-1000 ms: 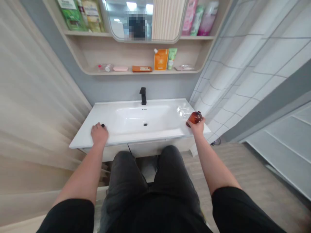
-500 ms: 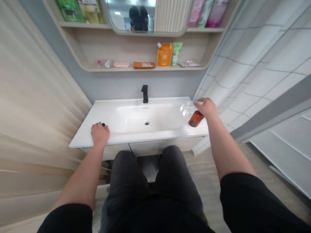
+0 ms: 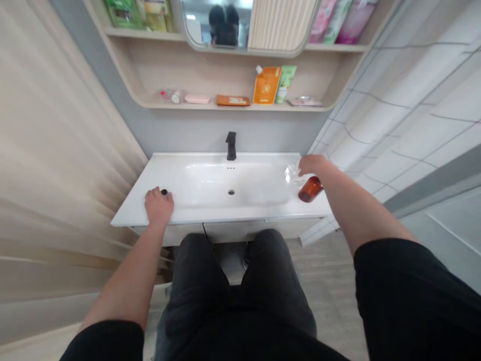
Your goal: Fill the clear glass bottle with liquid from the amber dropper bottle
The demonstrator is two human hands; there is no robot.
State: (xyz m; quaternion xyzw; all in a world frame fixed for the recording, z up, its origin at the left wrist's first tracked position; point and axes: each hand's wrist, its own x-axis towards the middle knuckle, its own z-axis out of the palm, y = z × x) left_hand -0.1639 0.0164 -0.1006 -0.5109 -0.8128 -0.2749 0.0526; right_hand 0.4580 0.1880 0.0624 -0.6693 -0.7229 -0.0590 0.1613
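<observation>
1. Head view: the right hand point(image 3: 313, 164) has let go of the brown bottle point(image 3: 308, 192) and bent over to a clear, shiny thing point(image 3: 292, 175). I cannot tell if it grips that.
2. So the white table point(image 3: 136, 204) now holds up the bottle, and the clear thing seems to come into play.
3. With the drain point(image 3: 231, 192) as clock middle and the tap point(image 3: 231, 146) at twelve, the bottle is at three. It looks upright, orangey-brown and glossy; the arm hides its top.
4. Left hand point(image 3: 159, 206), nine o'clock: curled by a small black thing point(image 3: 164, 192), grip unclear.
</observation>
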